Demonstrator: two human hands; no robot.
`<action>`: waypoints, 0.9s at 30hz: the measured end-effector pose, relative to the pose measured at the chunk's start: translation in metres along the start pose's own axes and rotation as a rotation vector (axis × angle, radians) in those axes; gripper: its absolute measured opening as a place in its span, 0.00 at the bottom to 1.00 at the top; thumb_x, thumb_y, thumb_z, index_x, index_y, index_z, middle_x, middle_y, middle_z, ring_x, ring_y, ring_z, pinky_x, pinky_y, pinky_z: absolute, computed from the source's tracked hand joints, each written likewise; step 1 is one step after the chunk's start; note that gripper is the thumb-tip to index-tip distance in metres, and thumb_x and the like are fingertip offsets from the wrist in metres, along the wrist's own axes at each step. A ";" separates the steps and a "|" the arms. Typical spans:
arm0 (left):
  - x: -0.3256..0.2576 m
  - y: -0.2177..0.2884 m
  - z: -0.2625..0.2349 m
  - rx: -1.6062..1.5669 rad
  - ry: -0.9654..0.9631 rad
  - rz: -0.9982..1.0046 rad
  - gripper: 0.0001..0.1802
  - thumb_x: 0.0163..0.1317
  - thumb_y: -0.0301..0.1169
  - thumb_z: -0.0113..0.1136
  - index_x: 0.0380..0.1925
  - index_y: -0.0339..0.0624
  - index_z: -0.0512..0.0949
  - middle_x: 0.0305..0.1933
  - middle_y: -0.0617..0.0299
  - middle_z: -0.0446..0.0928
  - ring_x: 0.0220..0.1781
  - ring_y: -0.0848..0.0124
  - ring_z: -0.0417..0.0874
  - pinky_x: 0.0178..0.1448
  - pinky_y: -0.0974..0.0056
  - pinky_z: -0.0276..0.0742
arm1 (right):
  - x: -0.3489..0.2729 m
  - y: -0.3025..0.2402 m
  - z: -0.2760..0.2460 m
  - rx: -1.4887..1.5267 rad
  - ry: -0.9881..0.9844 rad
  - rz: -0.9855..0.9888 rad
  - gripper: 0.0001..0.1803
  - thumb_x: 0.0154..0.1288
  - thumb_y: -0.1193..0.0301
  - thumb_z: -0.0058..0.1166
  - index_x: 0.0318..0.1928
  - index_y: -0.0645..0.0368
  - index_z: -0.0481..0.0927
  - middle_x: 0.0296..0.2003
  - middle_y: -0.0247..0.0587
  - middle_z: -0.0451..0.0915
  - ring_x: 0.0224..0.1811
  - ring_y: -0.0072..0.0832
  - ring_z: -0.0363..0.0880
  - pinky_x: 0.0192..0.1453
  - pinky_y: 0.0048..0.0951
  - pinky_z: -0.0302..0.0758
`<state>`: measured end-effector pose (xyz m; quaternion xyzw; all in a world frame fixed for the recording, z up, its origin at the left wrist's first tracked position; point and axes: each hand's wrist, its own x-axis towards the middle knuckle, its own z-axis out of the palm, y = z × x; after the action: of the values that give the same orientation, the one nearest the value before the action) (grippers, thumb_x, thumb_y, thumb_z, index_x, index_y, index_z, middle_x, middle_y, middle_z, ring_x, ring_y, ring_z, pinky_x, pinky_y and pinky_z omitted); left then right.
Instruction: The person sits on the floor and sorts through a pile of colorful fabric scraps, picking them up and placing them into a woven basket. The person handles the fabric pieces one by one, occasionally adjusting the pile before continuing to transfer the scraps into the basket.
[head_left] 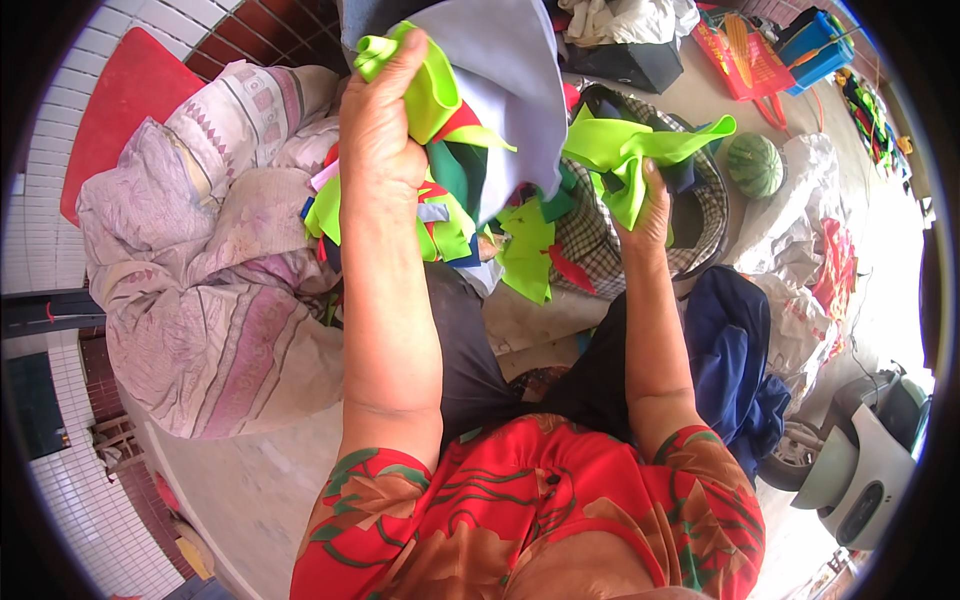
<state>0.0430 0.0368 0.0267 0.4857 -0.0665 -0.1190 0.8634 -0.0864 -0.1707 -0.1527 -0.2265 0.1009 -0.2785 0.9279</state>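
My left hand (385,140) is raised and closed around a folded lime-green fabric scrap (432,95), thumb on top. Farther right, my right hand (648,212) pinches another lime-green fabric scrap (625,185), whose ends spread out to both sides. A pale grey cloth (515,75) stands up between the two hands. Below it, at knee level, lies a heap of mixed scraps (525,255) in lime, red, dark green and white. A black-and-white checked bag (592,250) gapes behind my right hand, and dark cloth shows inside it.
On the left bulges a large patterned cloth bundle (215,230), with a red panel (130,115) behind. To the right are a watermelon (755,165), crumpled white plastic (800,190), navy cloth (725,330) and a scooter (860,460). A red bag (735,60) and blue container (815,50) stand far right.
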 end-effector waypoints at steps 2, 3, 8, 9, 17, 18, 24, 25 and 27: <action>-0.004 -0.004 0.007 0.079 -0.004 0.012 0.17 0.50 0.32 0.70 0.39 0.43 0.77 0.36 0.66 0.78 0.36 0.75 0.79 0.41 0.70 0.75 | -0.001 0.003 0.000 -0.022 0.016 0.007 0.22 0.59 0.69 0.56 0.53 0.61 0.70 0.47 0.42 0.76 0.50 0.35 0.75 0.58 0.39 0.70; -0.004 -0.005 0.007 0.111 -0.040 -0.015 0.17 0.49 0.32 0.71 0.39 0.43 0.77 0.36 0.66 0.78 0.36 0.75 0.79 0.41 0.70 0.75 | -0.001 0.003 0.000 -0.041 0.018 0.016 0.22 0.59 0.69 0.55 0.53 0.61 0.70 0.46 0.42 0.77 0.49 0.34 0.76 0.56 0.38 0.72; -0.015 -0.019 0.024 0.200 -0.128 -0.099 0.12 0.51 0.30 0.69 0.35 0.40 0.79 0.31 0.64 0.79 0.30 0.76 0.79 0.37 0.70 0.76 | -0.013 0.013 0.018 -0.124 -0.046 -0.052 0.24 0.62 0.63 0.55 0.55 0.61 0.69 0.47 0.40 0.77 0.48 0.30 0.77 0.55 0.35 0.73; -0.016 -0.023 0.026 0.251 -0.182 -0.095 0.13 0.51 0.31 0.68 0.35 0.40 0.79 0.32 0.65 0.79 0.30 0.76 0.79 0.37 0.71 0.75 | -0.013 0.015 0.010 -0.102 -0.131 -0.024 0.29 0.61 0.58 0.56 0.58 0.60 0.67 0.51 0.41 0.75 0.54 0.32 0.73 0.60 0.37 0.69; -0.023 -0.051 0.032 0.754 -0.495 0.025 0.14 0.50 0.29 0.68 0.36 0.36 0.79 0.28 0.66 0.79 0.26 0.80 0.78 0.29 0.73 0.74 | -0.025 0.019 0.039 -0.231 -0.191 -0.057 0.41 0.44 0.65 0.69 0.60 0.59 0.64 0.51 0.35 0.72 0.53 0.28 0.73 0.57 0.31 0.71; -0.024 -0.051 0.032 0.774 -0.513 0.008 0.14 0.50 0.30 0.68 0.36 0.36 0.79 0.28 0.66 0.78 0.26 0.80 0.78 0.28 0.72 0.74 | -0.026 0.018 0.049 -0.363 -0.106 -0.001 0.36 0.44 0.74 0.63 0.58 0.58 0.67 0.49 0.34 0.73 0.51 0.27 0.73 0.56 0.29 0.70; -0.015 -0.038 0.024 0.683 -0.424 -0.022 0.14 0.49 0.28 0.68 0.36 0.37 0.79 0.30 0.65 0.79 0.28 0.79 0.78 0.32 0.73 0.74 | -0.020 0.012 0.037 0.041 -0.019 0.177 0.33 0.54 0.65 0.59 0.59 0.62 0.65 0.52 0.46 0.73 0.54 0.38 0.73 0.63 0.37 0.67; -0.017 -0.031 0.024 0.650 -0.396 -0.005 0.14 0.49 0.27 0.68 0.37 0.36 0.79 0.31 0.64 0.79 0.29 0.78 0.79 0.33 0.73 0.74 | -0.018 0.010 0.029 0.099 0.003 0.200 0.34 0.54 0.62 0.60 0.59 0.62 0.64 0.53 0.47 0.73 0.55 0.40 0.72 0.63 0.40 0.67; -0.014 -0.027 0.018 0.598 -0.342 0.019 0.15 0.49 0.28 0.68 0.37 0.35 0.79 0.33 0.63 0.80 0.30 0.78 0.79 0.35 0.72 0.75 | -0.013 0.007 0.023 0.212 0.017 0.200 0.33 0.54 0.62 0.60 0.58 0.61 0.66 0.51 0.45 0.75 0.53 0.40 0.73 0.62 0.42 0.67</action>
<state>0.0211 0.0121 0.0128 0.6896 -0.2468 -0.1658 0.6603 -0.0871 -0.1498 -0.1352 -0.1138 0.1009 -0.1956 0.9688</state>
